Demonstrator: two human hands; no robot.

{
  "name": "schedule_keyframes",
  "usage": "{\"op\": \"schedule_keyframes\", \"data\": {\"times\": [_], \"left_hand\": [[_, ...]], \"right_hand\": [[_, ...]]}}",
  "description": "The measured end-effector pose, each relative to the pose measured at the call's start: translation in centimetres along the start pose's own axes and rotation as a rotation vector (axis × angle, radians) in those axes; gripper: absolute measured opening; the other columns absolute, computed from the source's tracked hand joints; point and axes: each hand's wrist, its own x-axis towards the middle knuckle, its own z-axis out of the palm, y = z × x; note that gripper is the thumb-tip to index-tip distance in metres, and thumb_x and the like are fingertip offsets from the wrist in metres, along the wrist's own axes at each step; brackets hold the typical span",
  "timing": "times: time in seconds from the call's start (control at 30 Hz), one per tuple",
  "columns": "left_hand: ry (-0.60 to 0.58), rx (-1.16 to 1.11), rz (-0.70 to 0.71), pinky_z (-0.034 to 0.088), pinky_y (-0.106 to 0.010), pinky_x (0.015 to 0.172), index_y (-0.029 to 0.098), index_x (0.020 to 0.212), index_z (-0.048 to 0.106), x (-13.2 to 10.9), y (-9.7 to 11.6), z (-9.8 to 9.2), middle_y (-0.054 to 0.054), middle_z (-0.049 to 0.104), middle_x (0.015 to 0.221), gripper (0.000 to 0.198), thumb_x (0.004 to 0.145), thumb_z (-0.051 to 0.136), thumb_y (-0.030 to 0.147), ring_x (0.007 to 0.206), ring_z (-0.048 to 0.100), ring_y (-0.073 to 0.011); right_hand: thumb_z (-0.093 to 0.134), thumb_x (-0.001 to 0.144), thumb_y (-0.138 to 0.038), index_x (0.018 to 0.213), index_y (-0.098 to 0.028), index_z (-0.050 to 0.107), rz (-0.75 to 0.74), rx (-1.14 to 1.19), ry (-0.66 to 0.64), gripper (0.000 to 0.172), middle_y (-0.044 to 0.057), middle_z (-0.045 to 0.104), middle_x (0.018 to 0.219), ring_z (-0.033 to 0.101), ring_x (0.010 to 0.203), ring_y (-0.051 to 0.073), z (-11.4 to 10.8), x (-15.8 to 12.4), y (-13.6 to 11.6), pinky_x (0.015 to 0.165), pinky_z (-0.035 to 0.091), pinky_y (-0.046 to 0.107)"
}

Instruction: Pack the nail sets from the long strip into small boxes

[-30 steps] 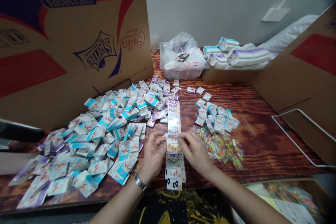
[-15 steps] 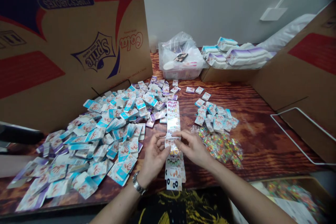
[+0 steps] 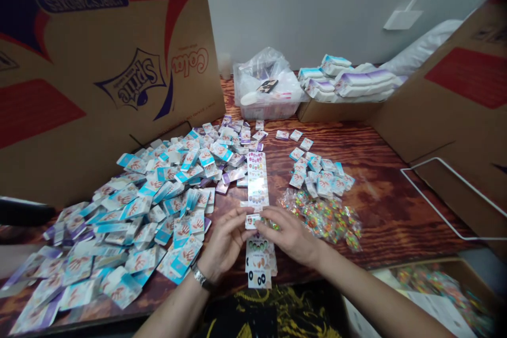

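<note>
head view: the left hand (image 3: 224, 243) and the right hand (image 3: 289, 235) meet low in the middle of the frame, both nearly closed, with the fingertips pinching a small printed card (image 3: 253, 221) between them. a metal wristwatch (image 3: 201, 278) sits on the left wrist. the card lies in line with a long strip of cards printed with coloured ovals, with the upper strip (image 3: 257, 179) running up from the hands and the lower strip (image 3: 258, 261) passing under them toward the bottom edge. to the left, a large spread of blue, white and purple packets (image 3: 146, 211) nearly touches the left hand. a smaller heap of the same packets (image 3: 319, 174) lies right of the strip, just above clear bags of bright beads (image 3: 320, 222), all on a dark wooden table (image 3: 380, 206). at the top centre stands a plastic bin (image 3: 269, 108) stuffed with clear plastic, and stacked packets (image 3: 348, 79) sit on a cardboard box (image 3: 336, 112) at its right. a printed cardboard sheet (image 3: 119, 63) fills the upper left of the frame
</note>
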Motion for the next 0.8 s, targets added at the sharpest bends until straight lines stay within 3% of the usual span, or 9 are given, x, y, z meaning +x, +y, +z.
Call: {"op": "schedule_keyframes", "data": {"times": [0.13, 0.3, 0.37, 0.5, 0.63, 0.8], "left_hand": [[0.058, 0.185, 0.113, 0.048, -0.022, 0.066, 0.016, 0.09, 0.059, 0.3, -1.5, -0.6, 0.0, 0.064, 0.075, 0.029, 0.067, 0.075, 0.024, 0.067, 0.06, -0.0103], [0.049, 0.556, 0.349, 0.047, -0.028, 0.075, 0.02, 0.098, 0.057, 0.7, -2.6, -1.4, -0.005, 0.068, 0.09, 0.025, 0.077, 0.065, 0.033, 0.085, 0.064, -0.0191], [0.042, 0.778, 0.379, 0.046, -0.029, 0.074, 0.021, 0.098, 0.061, 0.7, -2.6, -1.6, -0.005, 0.069, 0.088, 0.023, 0.079, 0.063, 0.033, 0.082, 0.064, -0.021], [0.02, 1.118, 0.435, 0.042, -0.028, 0.063, 0.023, 0.082, 0.067, 1.0, -2.5, -1.3, -0.004, 0.069, 0.075, 0.011, 0.08, 0.06, 0.031, 0.067, 0.062, -0.0211], [-0.068, 1.104, 0.441, 0.042, -0.026, 0.064, 0.024, 0.087, 0.066, 1.6, -2.5, -0.2, -0.002, 0.069, 0.077, 0.011, 0.082, 0.058, 0.029, 0.068, 0.062, -0.0196], [0.018, 1.022, 0.45, 0.046, -0.028, 0.073, 0.023, 0.1, 0.064, 2.0, -2.0, -0.3, -0.006, 0.069, 0.097, 0.021, 0.081, 0.059, 0.031, 0.083, 0.064, -0.0212]], "right_hand": [[0.051, 0.089, -0.023, 0.105, -0.017, 0.06, 0.123, 0.127, -0.032, 0.019, 0.014, 0.058, 0.111, 0.055, 0.107, 0.023, 0.8, -0.2, -0.7, 0.087, 0.051, 0.037], [0.05, 0.09, -0.022, 0.106, -0.019, 0.054, 0.65, 0.472, 0.024, 0.017, 0.004, 0.064, 0.091, 0.061, 0.079, 0.015, 1.6, -0.3, -1.4, 0.066, 0.051, 0.026], [0.05, 0.089, -0.021, 0.097, -0.018, 0.057, 0.678, 0.467, 0.023, 0.011, 0.002, 0.063, 0.082, 0.06, 0.072, 0.014, 1.6, -0.4, -1.4, 0.064, 0.048, 0.025], [0.049, 0.089, -0.02, 0.089, -0.019, 0.059, 0.552, 0.361, -0.063, 0.01, 0.004, 0.062, 0.083, 0.058, 0.08, 0.017, 0.9, -0.6, -1.2, 0.07, 0.045, 0.027], [0.053, 0.089, -0.024, 0.093, -0.02, 0.057, 0.539, 0.356, -0.18, 0.007, 0.003, 0.064, 0.089, 0.058, 0.085, 0.016, -0.6, -0.5, 1.0, 0.073, 0.043, 0.026], [0.051, 0.089, -0.033, 0.083, -0.019, 0.057, 0.899, 0.099, -0.221, 0.017, 0.001, 0.065, 0.081, 0.06, 0.074, 0.016, -1.1, -1.6, 6.0, 0.065, 0.041, 0.024]]}}
